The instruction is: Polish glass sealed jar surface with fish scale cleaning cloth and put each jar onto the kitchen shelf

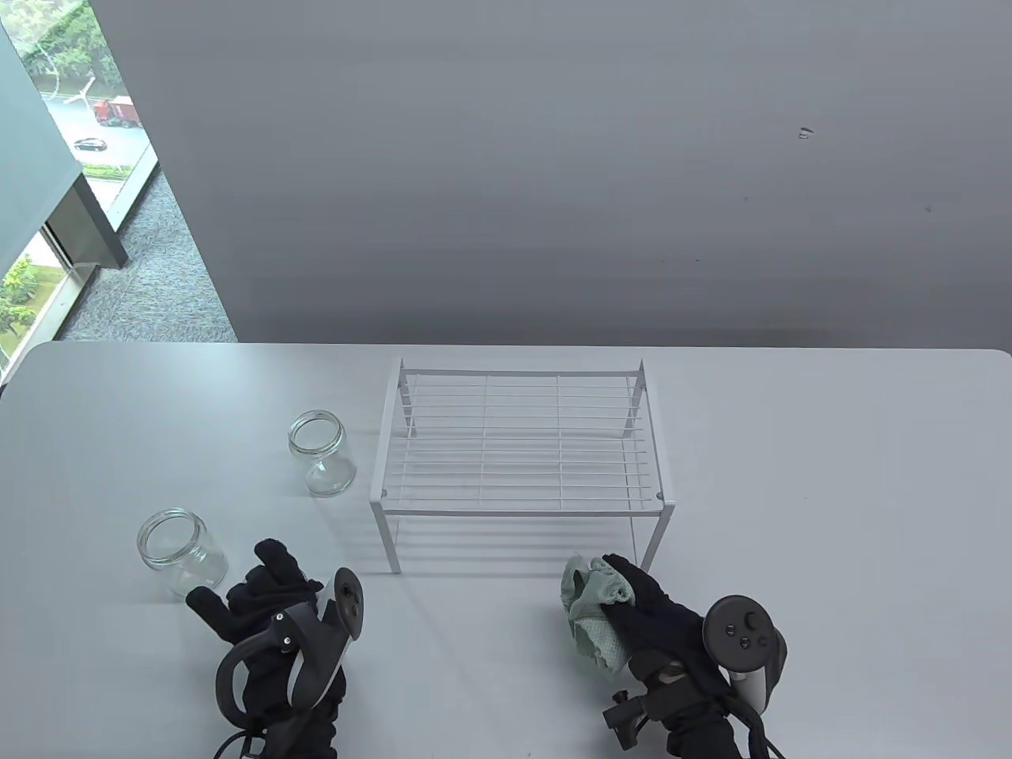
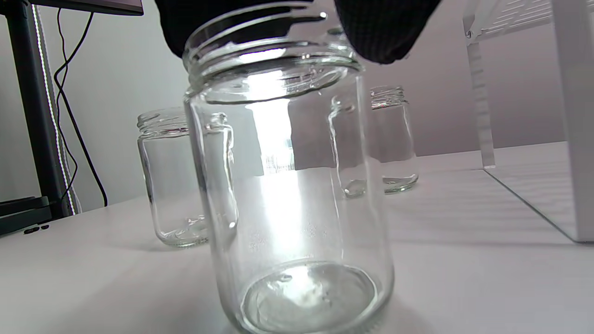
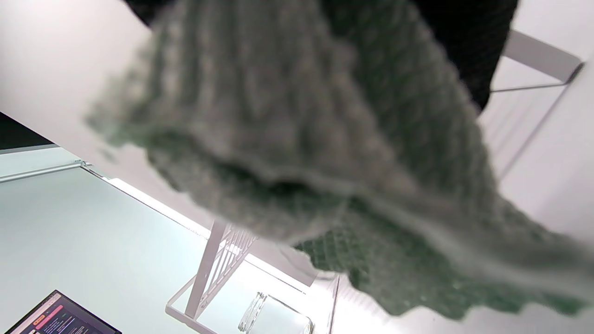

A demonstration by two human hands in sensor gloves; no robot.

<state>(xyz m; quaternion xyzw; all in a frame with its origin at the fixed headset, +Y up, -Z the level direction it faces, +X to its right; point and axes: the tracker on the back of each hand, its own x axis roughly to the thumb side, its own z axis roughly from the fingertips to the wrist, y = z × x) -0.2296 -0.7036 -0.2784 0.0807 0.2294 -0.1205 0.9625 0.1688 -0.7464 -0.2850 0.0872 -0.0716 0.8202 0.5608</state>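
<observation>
A clear lidless glass jar stands on the table right under my left hand, whose gloved fingers curl round its rim from above. The table view hides this jar beneath the hand. Two more empty jars stand to the left of the shelf, one near and one farther back. My right hand grips a bunched pale green fish scale cloth just in front of the shelf's right front leg. The white wire kitchen shelf is empty.
The white table runs back to a grey wall. Left of the table are a window and carpeted floor. The right wrist view shows the cloth close up, a shelf leg, a jar and a laptop screen corner.
</observation>
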